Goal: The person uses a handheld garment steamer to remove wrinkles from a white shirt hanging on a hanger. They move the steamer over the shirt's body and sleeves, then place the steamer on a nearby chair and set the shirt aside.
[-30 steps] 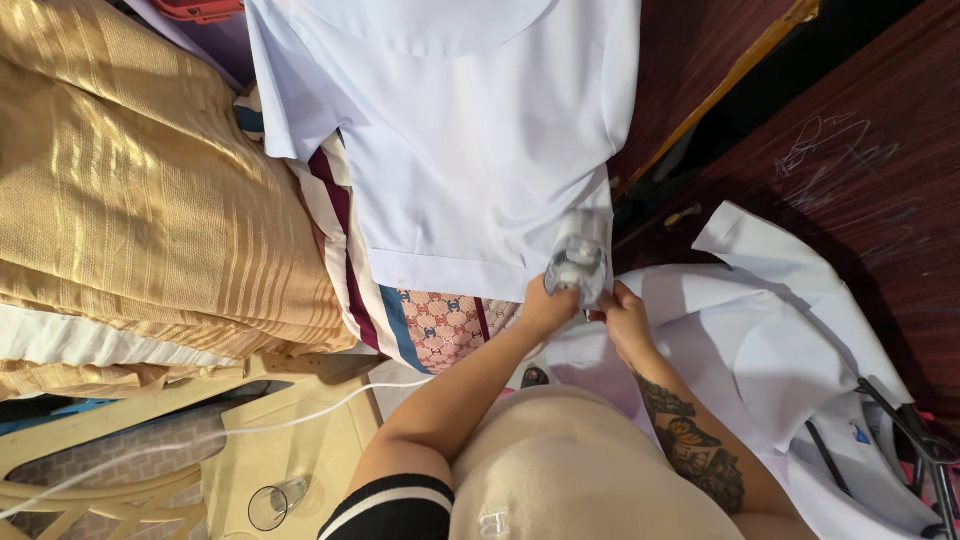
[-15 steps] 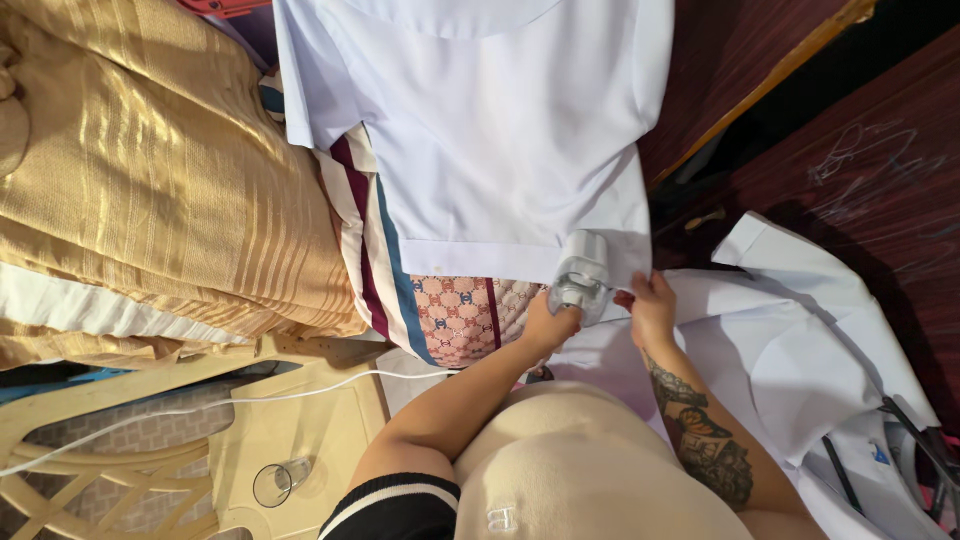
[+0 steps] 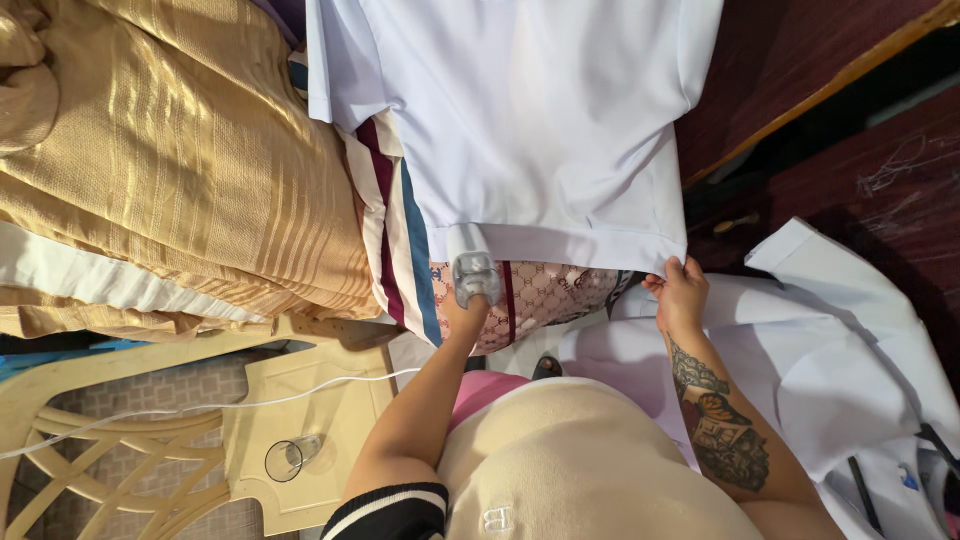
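A white shirt (image 3: 540, 120) lies flat on a board padded with a patterned cloth (image 3: 545, 295). My left hand (image 3: 462, 318) grips a small grey handheld iron (image 3: 476, 275), which is pressed on the shirt's hem near its left side. A thin white cord (image 3: 200, 408) trails off to the left from it. My right hand (image 3: 680, 295), on a tattooed forearm, pinches the hem at its right corner and holds it taut.
Folded gold fabric (image 3: 170, 170) is piled at the left beside a striped cloth (image 3: 395, 230). A cream plastic chair (image 3: 320, 395) with a drinking glass (image 3: 290, 458) on it stands at the lower left. Another white garment (image 3: 840, 340) lies at the right, below dark wood (image 3: 800, 60).
My left hand has slid the iron leftward along the hem. My right hand has moved apart from it to the hem's right corner.
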